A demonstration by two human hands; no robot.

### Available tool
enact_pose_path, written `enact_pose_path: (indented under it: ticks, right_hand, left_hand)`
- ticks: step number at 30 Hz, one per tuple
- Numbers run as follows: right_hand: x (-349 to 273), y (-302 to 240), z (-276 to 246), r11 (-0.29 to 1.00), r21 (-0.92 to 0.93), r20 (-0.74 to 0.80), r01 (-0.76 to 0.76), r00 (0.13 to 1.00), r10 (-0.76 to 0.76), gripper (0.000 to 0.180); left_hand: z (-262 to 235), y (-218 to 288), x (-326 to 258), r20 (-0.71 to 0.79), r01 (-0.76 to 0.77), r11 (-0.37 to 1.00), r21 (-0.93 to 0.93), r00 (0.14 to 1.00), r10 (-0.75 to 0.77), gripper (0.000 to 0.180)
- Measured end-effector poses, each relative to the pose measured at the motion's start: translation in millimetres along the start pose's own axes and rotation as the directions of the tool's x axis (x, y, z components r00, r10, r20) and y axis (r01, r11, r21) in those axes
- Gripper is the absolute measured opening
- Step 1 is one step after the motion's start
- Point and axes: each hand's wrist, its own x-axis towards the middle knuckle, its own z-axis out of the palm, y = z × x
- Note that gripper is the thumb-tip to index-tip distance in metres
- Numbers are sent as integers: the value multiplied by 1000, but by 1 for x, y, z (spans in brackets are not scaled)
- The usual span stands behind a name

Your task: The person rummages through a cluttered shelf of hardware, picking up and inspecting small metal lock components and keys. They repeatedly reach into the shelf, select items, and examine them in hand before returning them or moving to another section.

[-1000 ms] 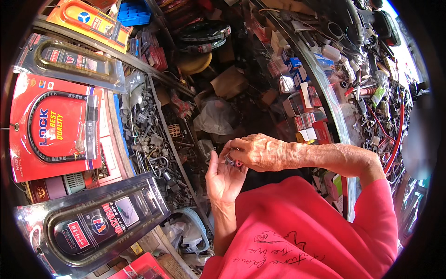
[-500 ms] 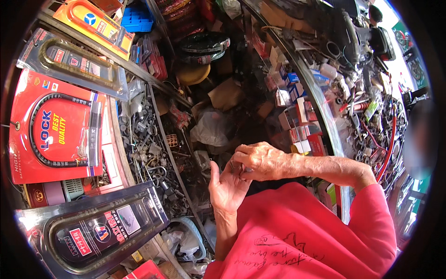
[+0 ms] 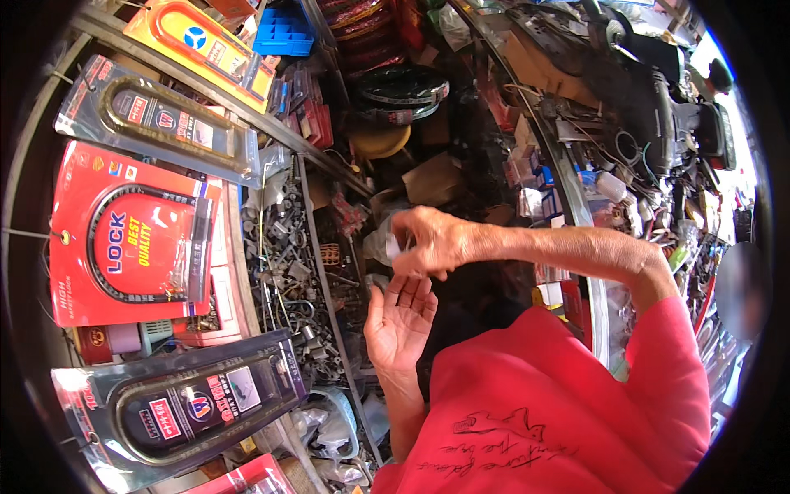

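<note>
My left hand is held palm up in front of my red shirt, its fingers stretched out and the palm bare. Just above its fingertips, my right hand reaches across from the right with its fingers curled inward. A small whitish patch shows at the right fingers, but I cannot make out whether it is something held or the clear plastic bag behind. The right fingertips are partly hidden and slightly blurred.
Packaged U-shaped locks, among them one on a red card, hang along the left. Metal parts fill a tray beside them. Tyres lie at the far middle. A glass-edged counter heaped with tools and parts runs along the right.
My right hand has lifted off the left palm and moved up and slightly left. The left fingers have straightened, showing the palm. The view has shifted, moving the surroundings rightward.
</note>
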Motion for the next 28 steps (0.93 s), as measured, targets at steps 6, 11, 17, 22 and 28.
enact_pose_path:
  ticks: [6, 11, 17, 22, 28]
  right_hand:
    - [63, 26, -32, 959, 282, -156, -13, 986, 59, 16]
    - [78, 45, -54, 995, -91, -213, -31, 977, 11, 21]
    - [80, 44, -64, 885, -463, -228, 50, 958, -174, 34]
    - [69, 31, -62, 867, -468, -120, 173, 959, -256, 21]
    - [73, 37, -68, 853, -494, -246, 164, 915, -319, 15]
  left_hand:
    - [-20, 28, 12, -217, -35, 993, 112, 974, 58, 34]
    - [-35, 99, 54, -335, -134, 877, 462, 889, 312, 31]
    - [-47, 199, 139, -271, -105, 537, 837, 772, 575, 44]
    - [-56, 276, 208, -472, -87, 782, 618, 754, 456, 55]
    - [-104, 380, 254, -559, -179, 874, 453, 706, 434, 45]
